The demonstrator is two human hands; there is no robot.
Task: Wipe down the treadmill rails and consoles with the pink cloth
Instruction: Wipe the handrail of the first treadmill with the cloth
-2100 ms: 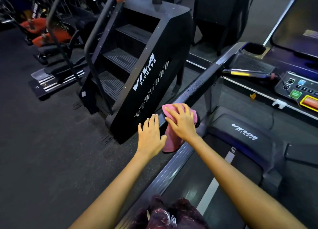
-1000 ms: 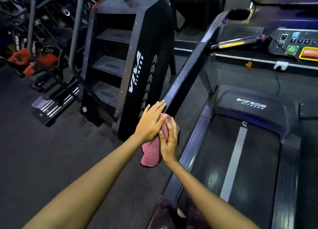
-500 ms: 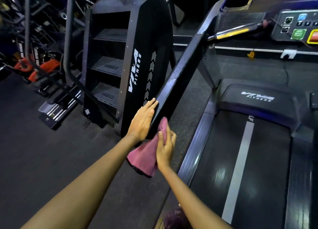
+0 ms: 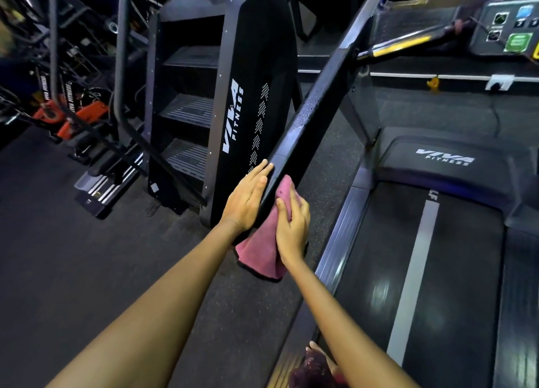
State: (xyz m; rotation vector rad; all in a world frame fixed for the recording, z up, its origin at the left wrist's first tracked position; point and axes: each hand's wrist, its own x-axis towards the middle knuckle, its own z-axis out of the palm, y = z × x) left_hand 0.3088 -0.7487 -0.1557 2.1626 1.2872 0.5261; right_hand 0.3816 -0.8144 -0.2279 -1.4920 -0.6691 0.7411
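- The left hand [image 4: 248, 201] lay flat against the outer face of the treadmill rail [image 4: 309, 119] near its lower end, fingers straight and together, holding nothing.
- On the inner side of that rail, the right hand [image 4: 291, 227] had its grip clamped on the pink cloth [image 4: 262, 247], fingers curled over it and pressing it to the rail's face.
- The cloth's upper part was bunched under the right hand's fingers against the rail; its loose lower part hung down below the rail's end, between the two wrists.
- The rail ran up and away in a dark slope, small droplets speckling its top surface.
- At the top right sat the console [image 4: 507, 29], with a green button and a blue one showing, well apart from both hands.
- A yellow-and-black handlebar [image 4: 399, 45] jutted from the rail toward the console.
- To the right lay the treadmill belt [image 4: 423, 271], dark with a pale centre stripe, and the motor cover [image 4: 443, 160] lettered "VIVA FITNESS".
- To the left stood a black stair climber [image 4: 221, 96] carrying the same lettering, on the dark floor [image 4: 73, 256].
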